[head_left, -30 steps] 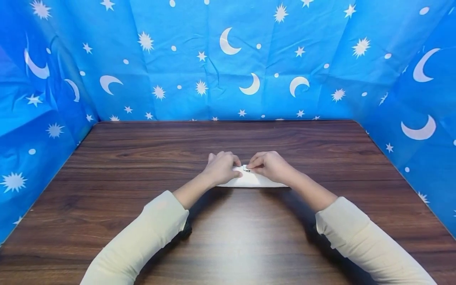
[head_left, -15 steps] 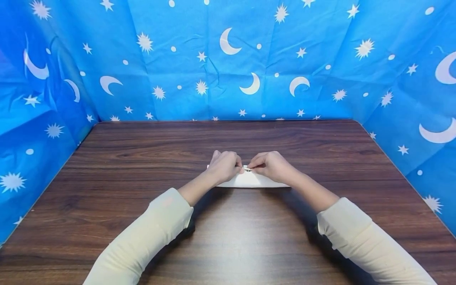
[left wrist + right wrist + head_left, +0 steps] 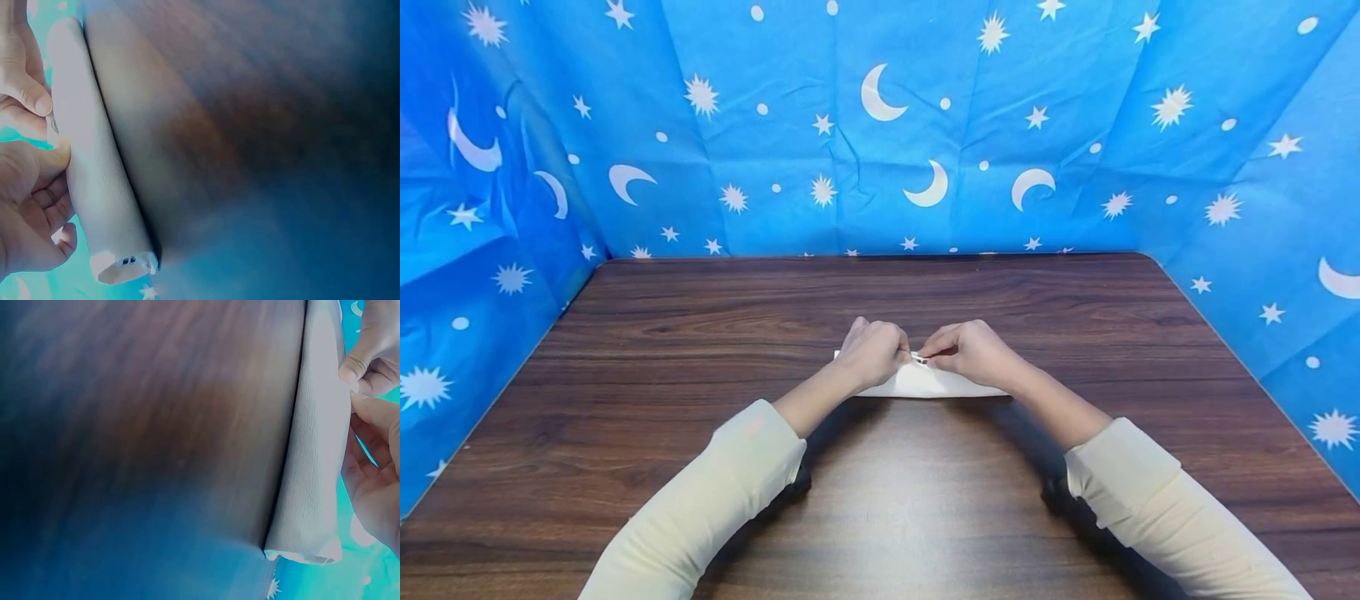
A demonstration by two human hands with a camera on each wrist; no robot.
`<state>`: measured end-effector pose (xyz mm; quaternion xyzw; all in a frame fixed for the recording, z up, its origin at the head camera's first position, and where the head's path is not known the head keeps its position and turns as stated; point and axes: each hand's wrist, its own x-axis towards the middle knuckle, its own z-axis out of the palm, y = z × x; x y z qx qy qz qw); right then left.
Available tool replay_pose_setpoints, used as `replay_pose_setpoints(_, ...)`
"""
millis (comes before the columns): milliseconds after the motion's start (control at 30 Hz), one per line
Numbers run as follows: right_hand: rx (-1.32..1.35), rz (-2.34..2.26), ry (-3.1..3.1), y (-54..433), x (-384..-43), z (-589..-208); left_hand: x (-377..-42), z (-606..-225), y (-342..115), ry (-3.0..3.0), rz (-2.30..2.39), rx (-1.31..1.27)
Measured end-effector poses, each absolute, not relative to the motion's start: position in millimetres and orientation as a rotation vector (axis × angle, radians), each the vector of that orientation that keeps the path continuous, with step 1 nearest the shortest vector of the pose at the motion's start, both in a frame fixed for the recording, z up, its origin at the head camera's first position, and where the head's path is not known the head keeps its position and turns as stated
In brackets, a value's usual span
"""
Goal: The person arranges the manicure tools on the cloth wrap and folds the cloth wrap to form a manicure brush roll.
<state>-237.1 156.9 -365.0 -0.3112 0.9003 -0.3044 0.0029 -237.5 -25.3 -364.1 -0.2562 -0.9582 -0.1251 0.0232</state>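
A long white pouch [image 3: 925, 383] of ribbed cloth lies across the table in front of me. At the middle of its upper edge is a small tab with a metallic bit [image 3: 919, 359], mostly covered by fingertips. My left hand [image 3: 876, 354] pinches the pouch at this tab from the left. From the right, thumb and fingers of my right hand [image 3: 973, 352] pinch the same spot. Both wrist views show the fingertips meeting along the edge of the ribbed cloth [image 3: 103, 169]. The pouch's end [image 3: 125, 270] looks hollow in the left wrist view.
A dark wood-grain table [image 3: 910, 517] spreads beneath both arms. Blue cloth [image 3: 790, 142] with white moons and stars hangs behind it and at both sides. Pale rolled sleeves [image 3: 1123, 471] cover the forearms, with dark wrist gear [image 3: 801, 483] under the cuffs.
My left thumb and fingers, spread apart a second ago, have come together at the tab. The right hand has stayed at its place, and the metallic bit shows slightly differently between the fingertips.
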Motion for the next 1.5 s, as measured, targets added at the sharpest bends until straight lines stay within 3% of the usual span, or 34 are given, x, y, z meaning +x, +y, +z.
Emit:
replay_pose_setpoints(200,-0.878,-0.939,2.838,151.8,-234.6,-365.5,-236.7,-365.4,-28.4,-2.967,-0.482,-0.765)
replay_pose_setpoints(1500,-1.058,-0.876,3.006,148.0,-234.1,-373.6,-234.2,-361.2,-24.0,-2.903,-0.474,-0.824)
